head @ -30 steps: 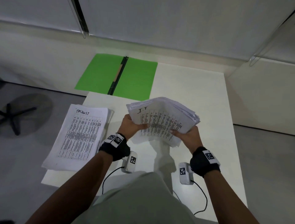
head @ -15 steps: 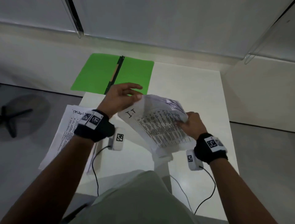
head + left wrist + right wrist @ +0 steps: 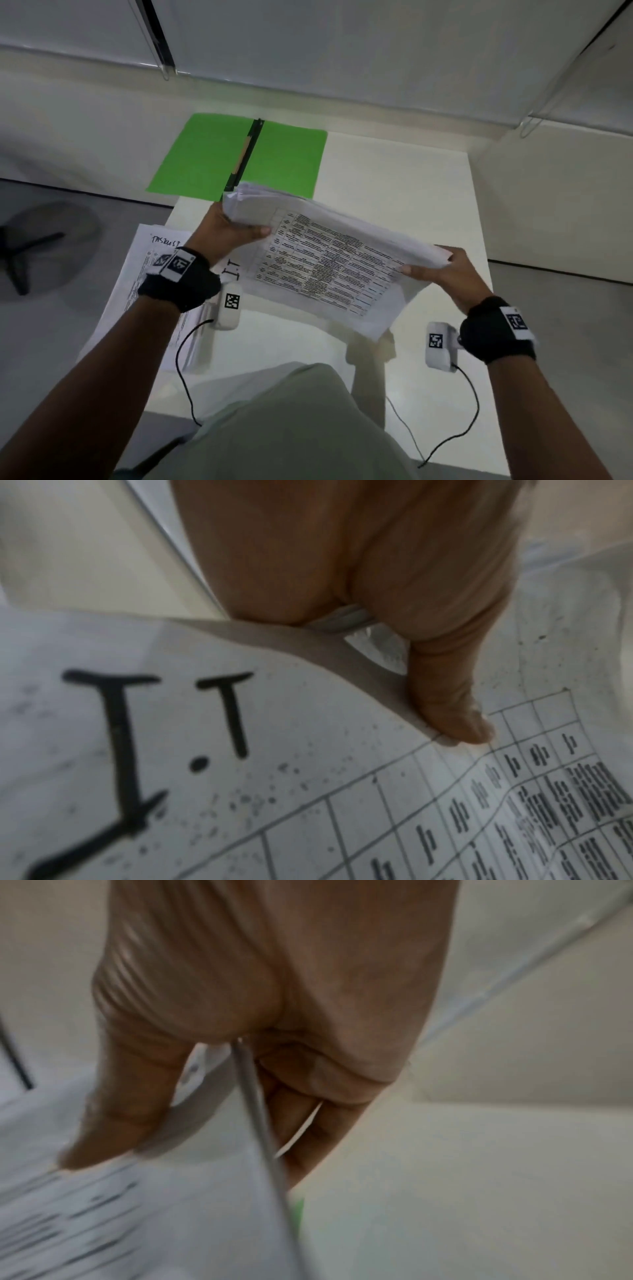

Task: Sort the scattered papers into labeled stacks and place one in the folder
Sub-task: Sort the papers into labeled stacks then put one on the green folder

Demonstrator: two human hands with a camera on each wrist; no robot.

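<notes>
- Since half a second ago, the left hand (image 3: 228,230) has come back from above the folder and taken hold of the I.T stack (image 3: 329,263), which has turned from steeply tilted to nearly flat, lifted above the table (image 3: 394,192).
- At far left, the task-list stack (image 3: 150,274) lies on the table's left edge, partly under the left wrist.
- The left hand grips the I.T stack's left end, thumb on top beside the handwritten label.
- Behind it, the green folder (image 3: 205,157) lies open at the table's far left corner.
- The right hand (image 3: 448,270) clasps the stack's right end, thumb on top, fingers beneath.
</notes>
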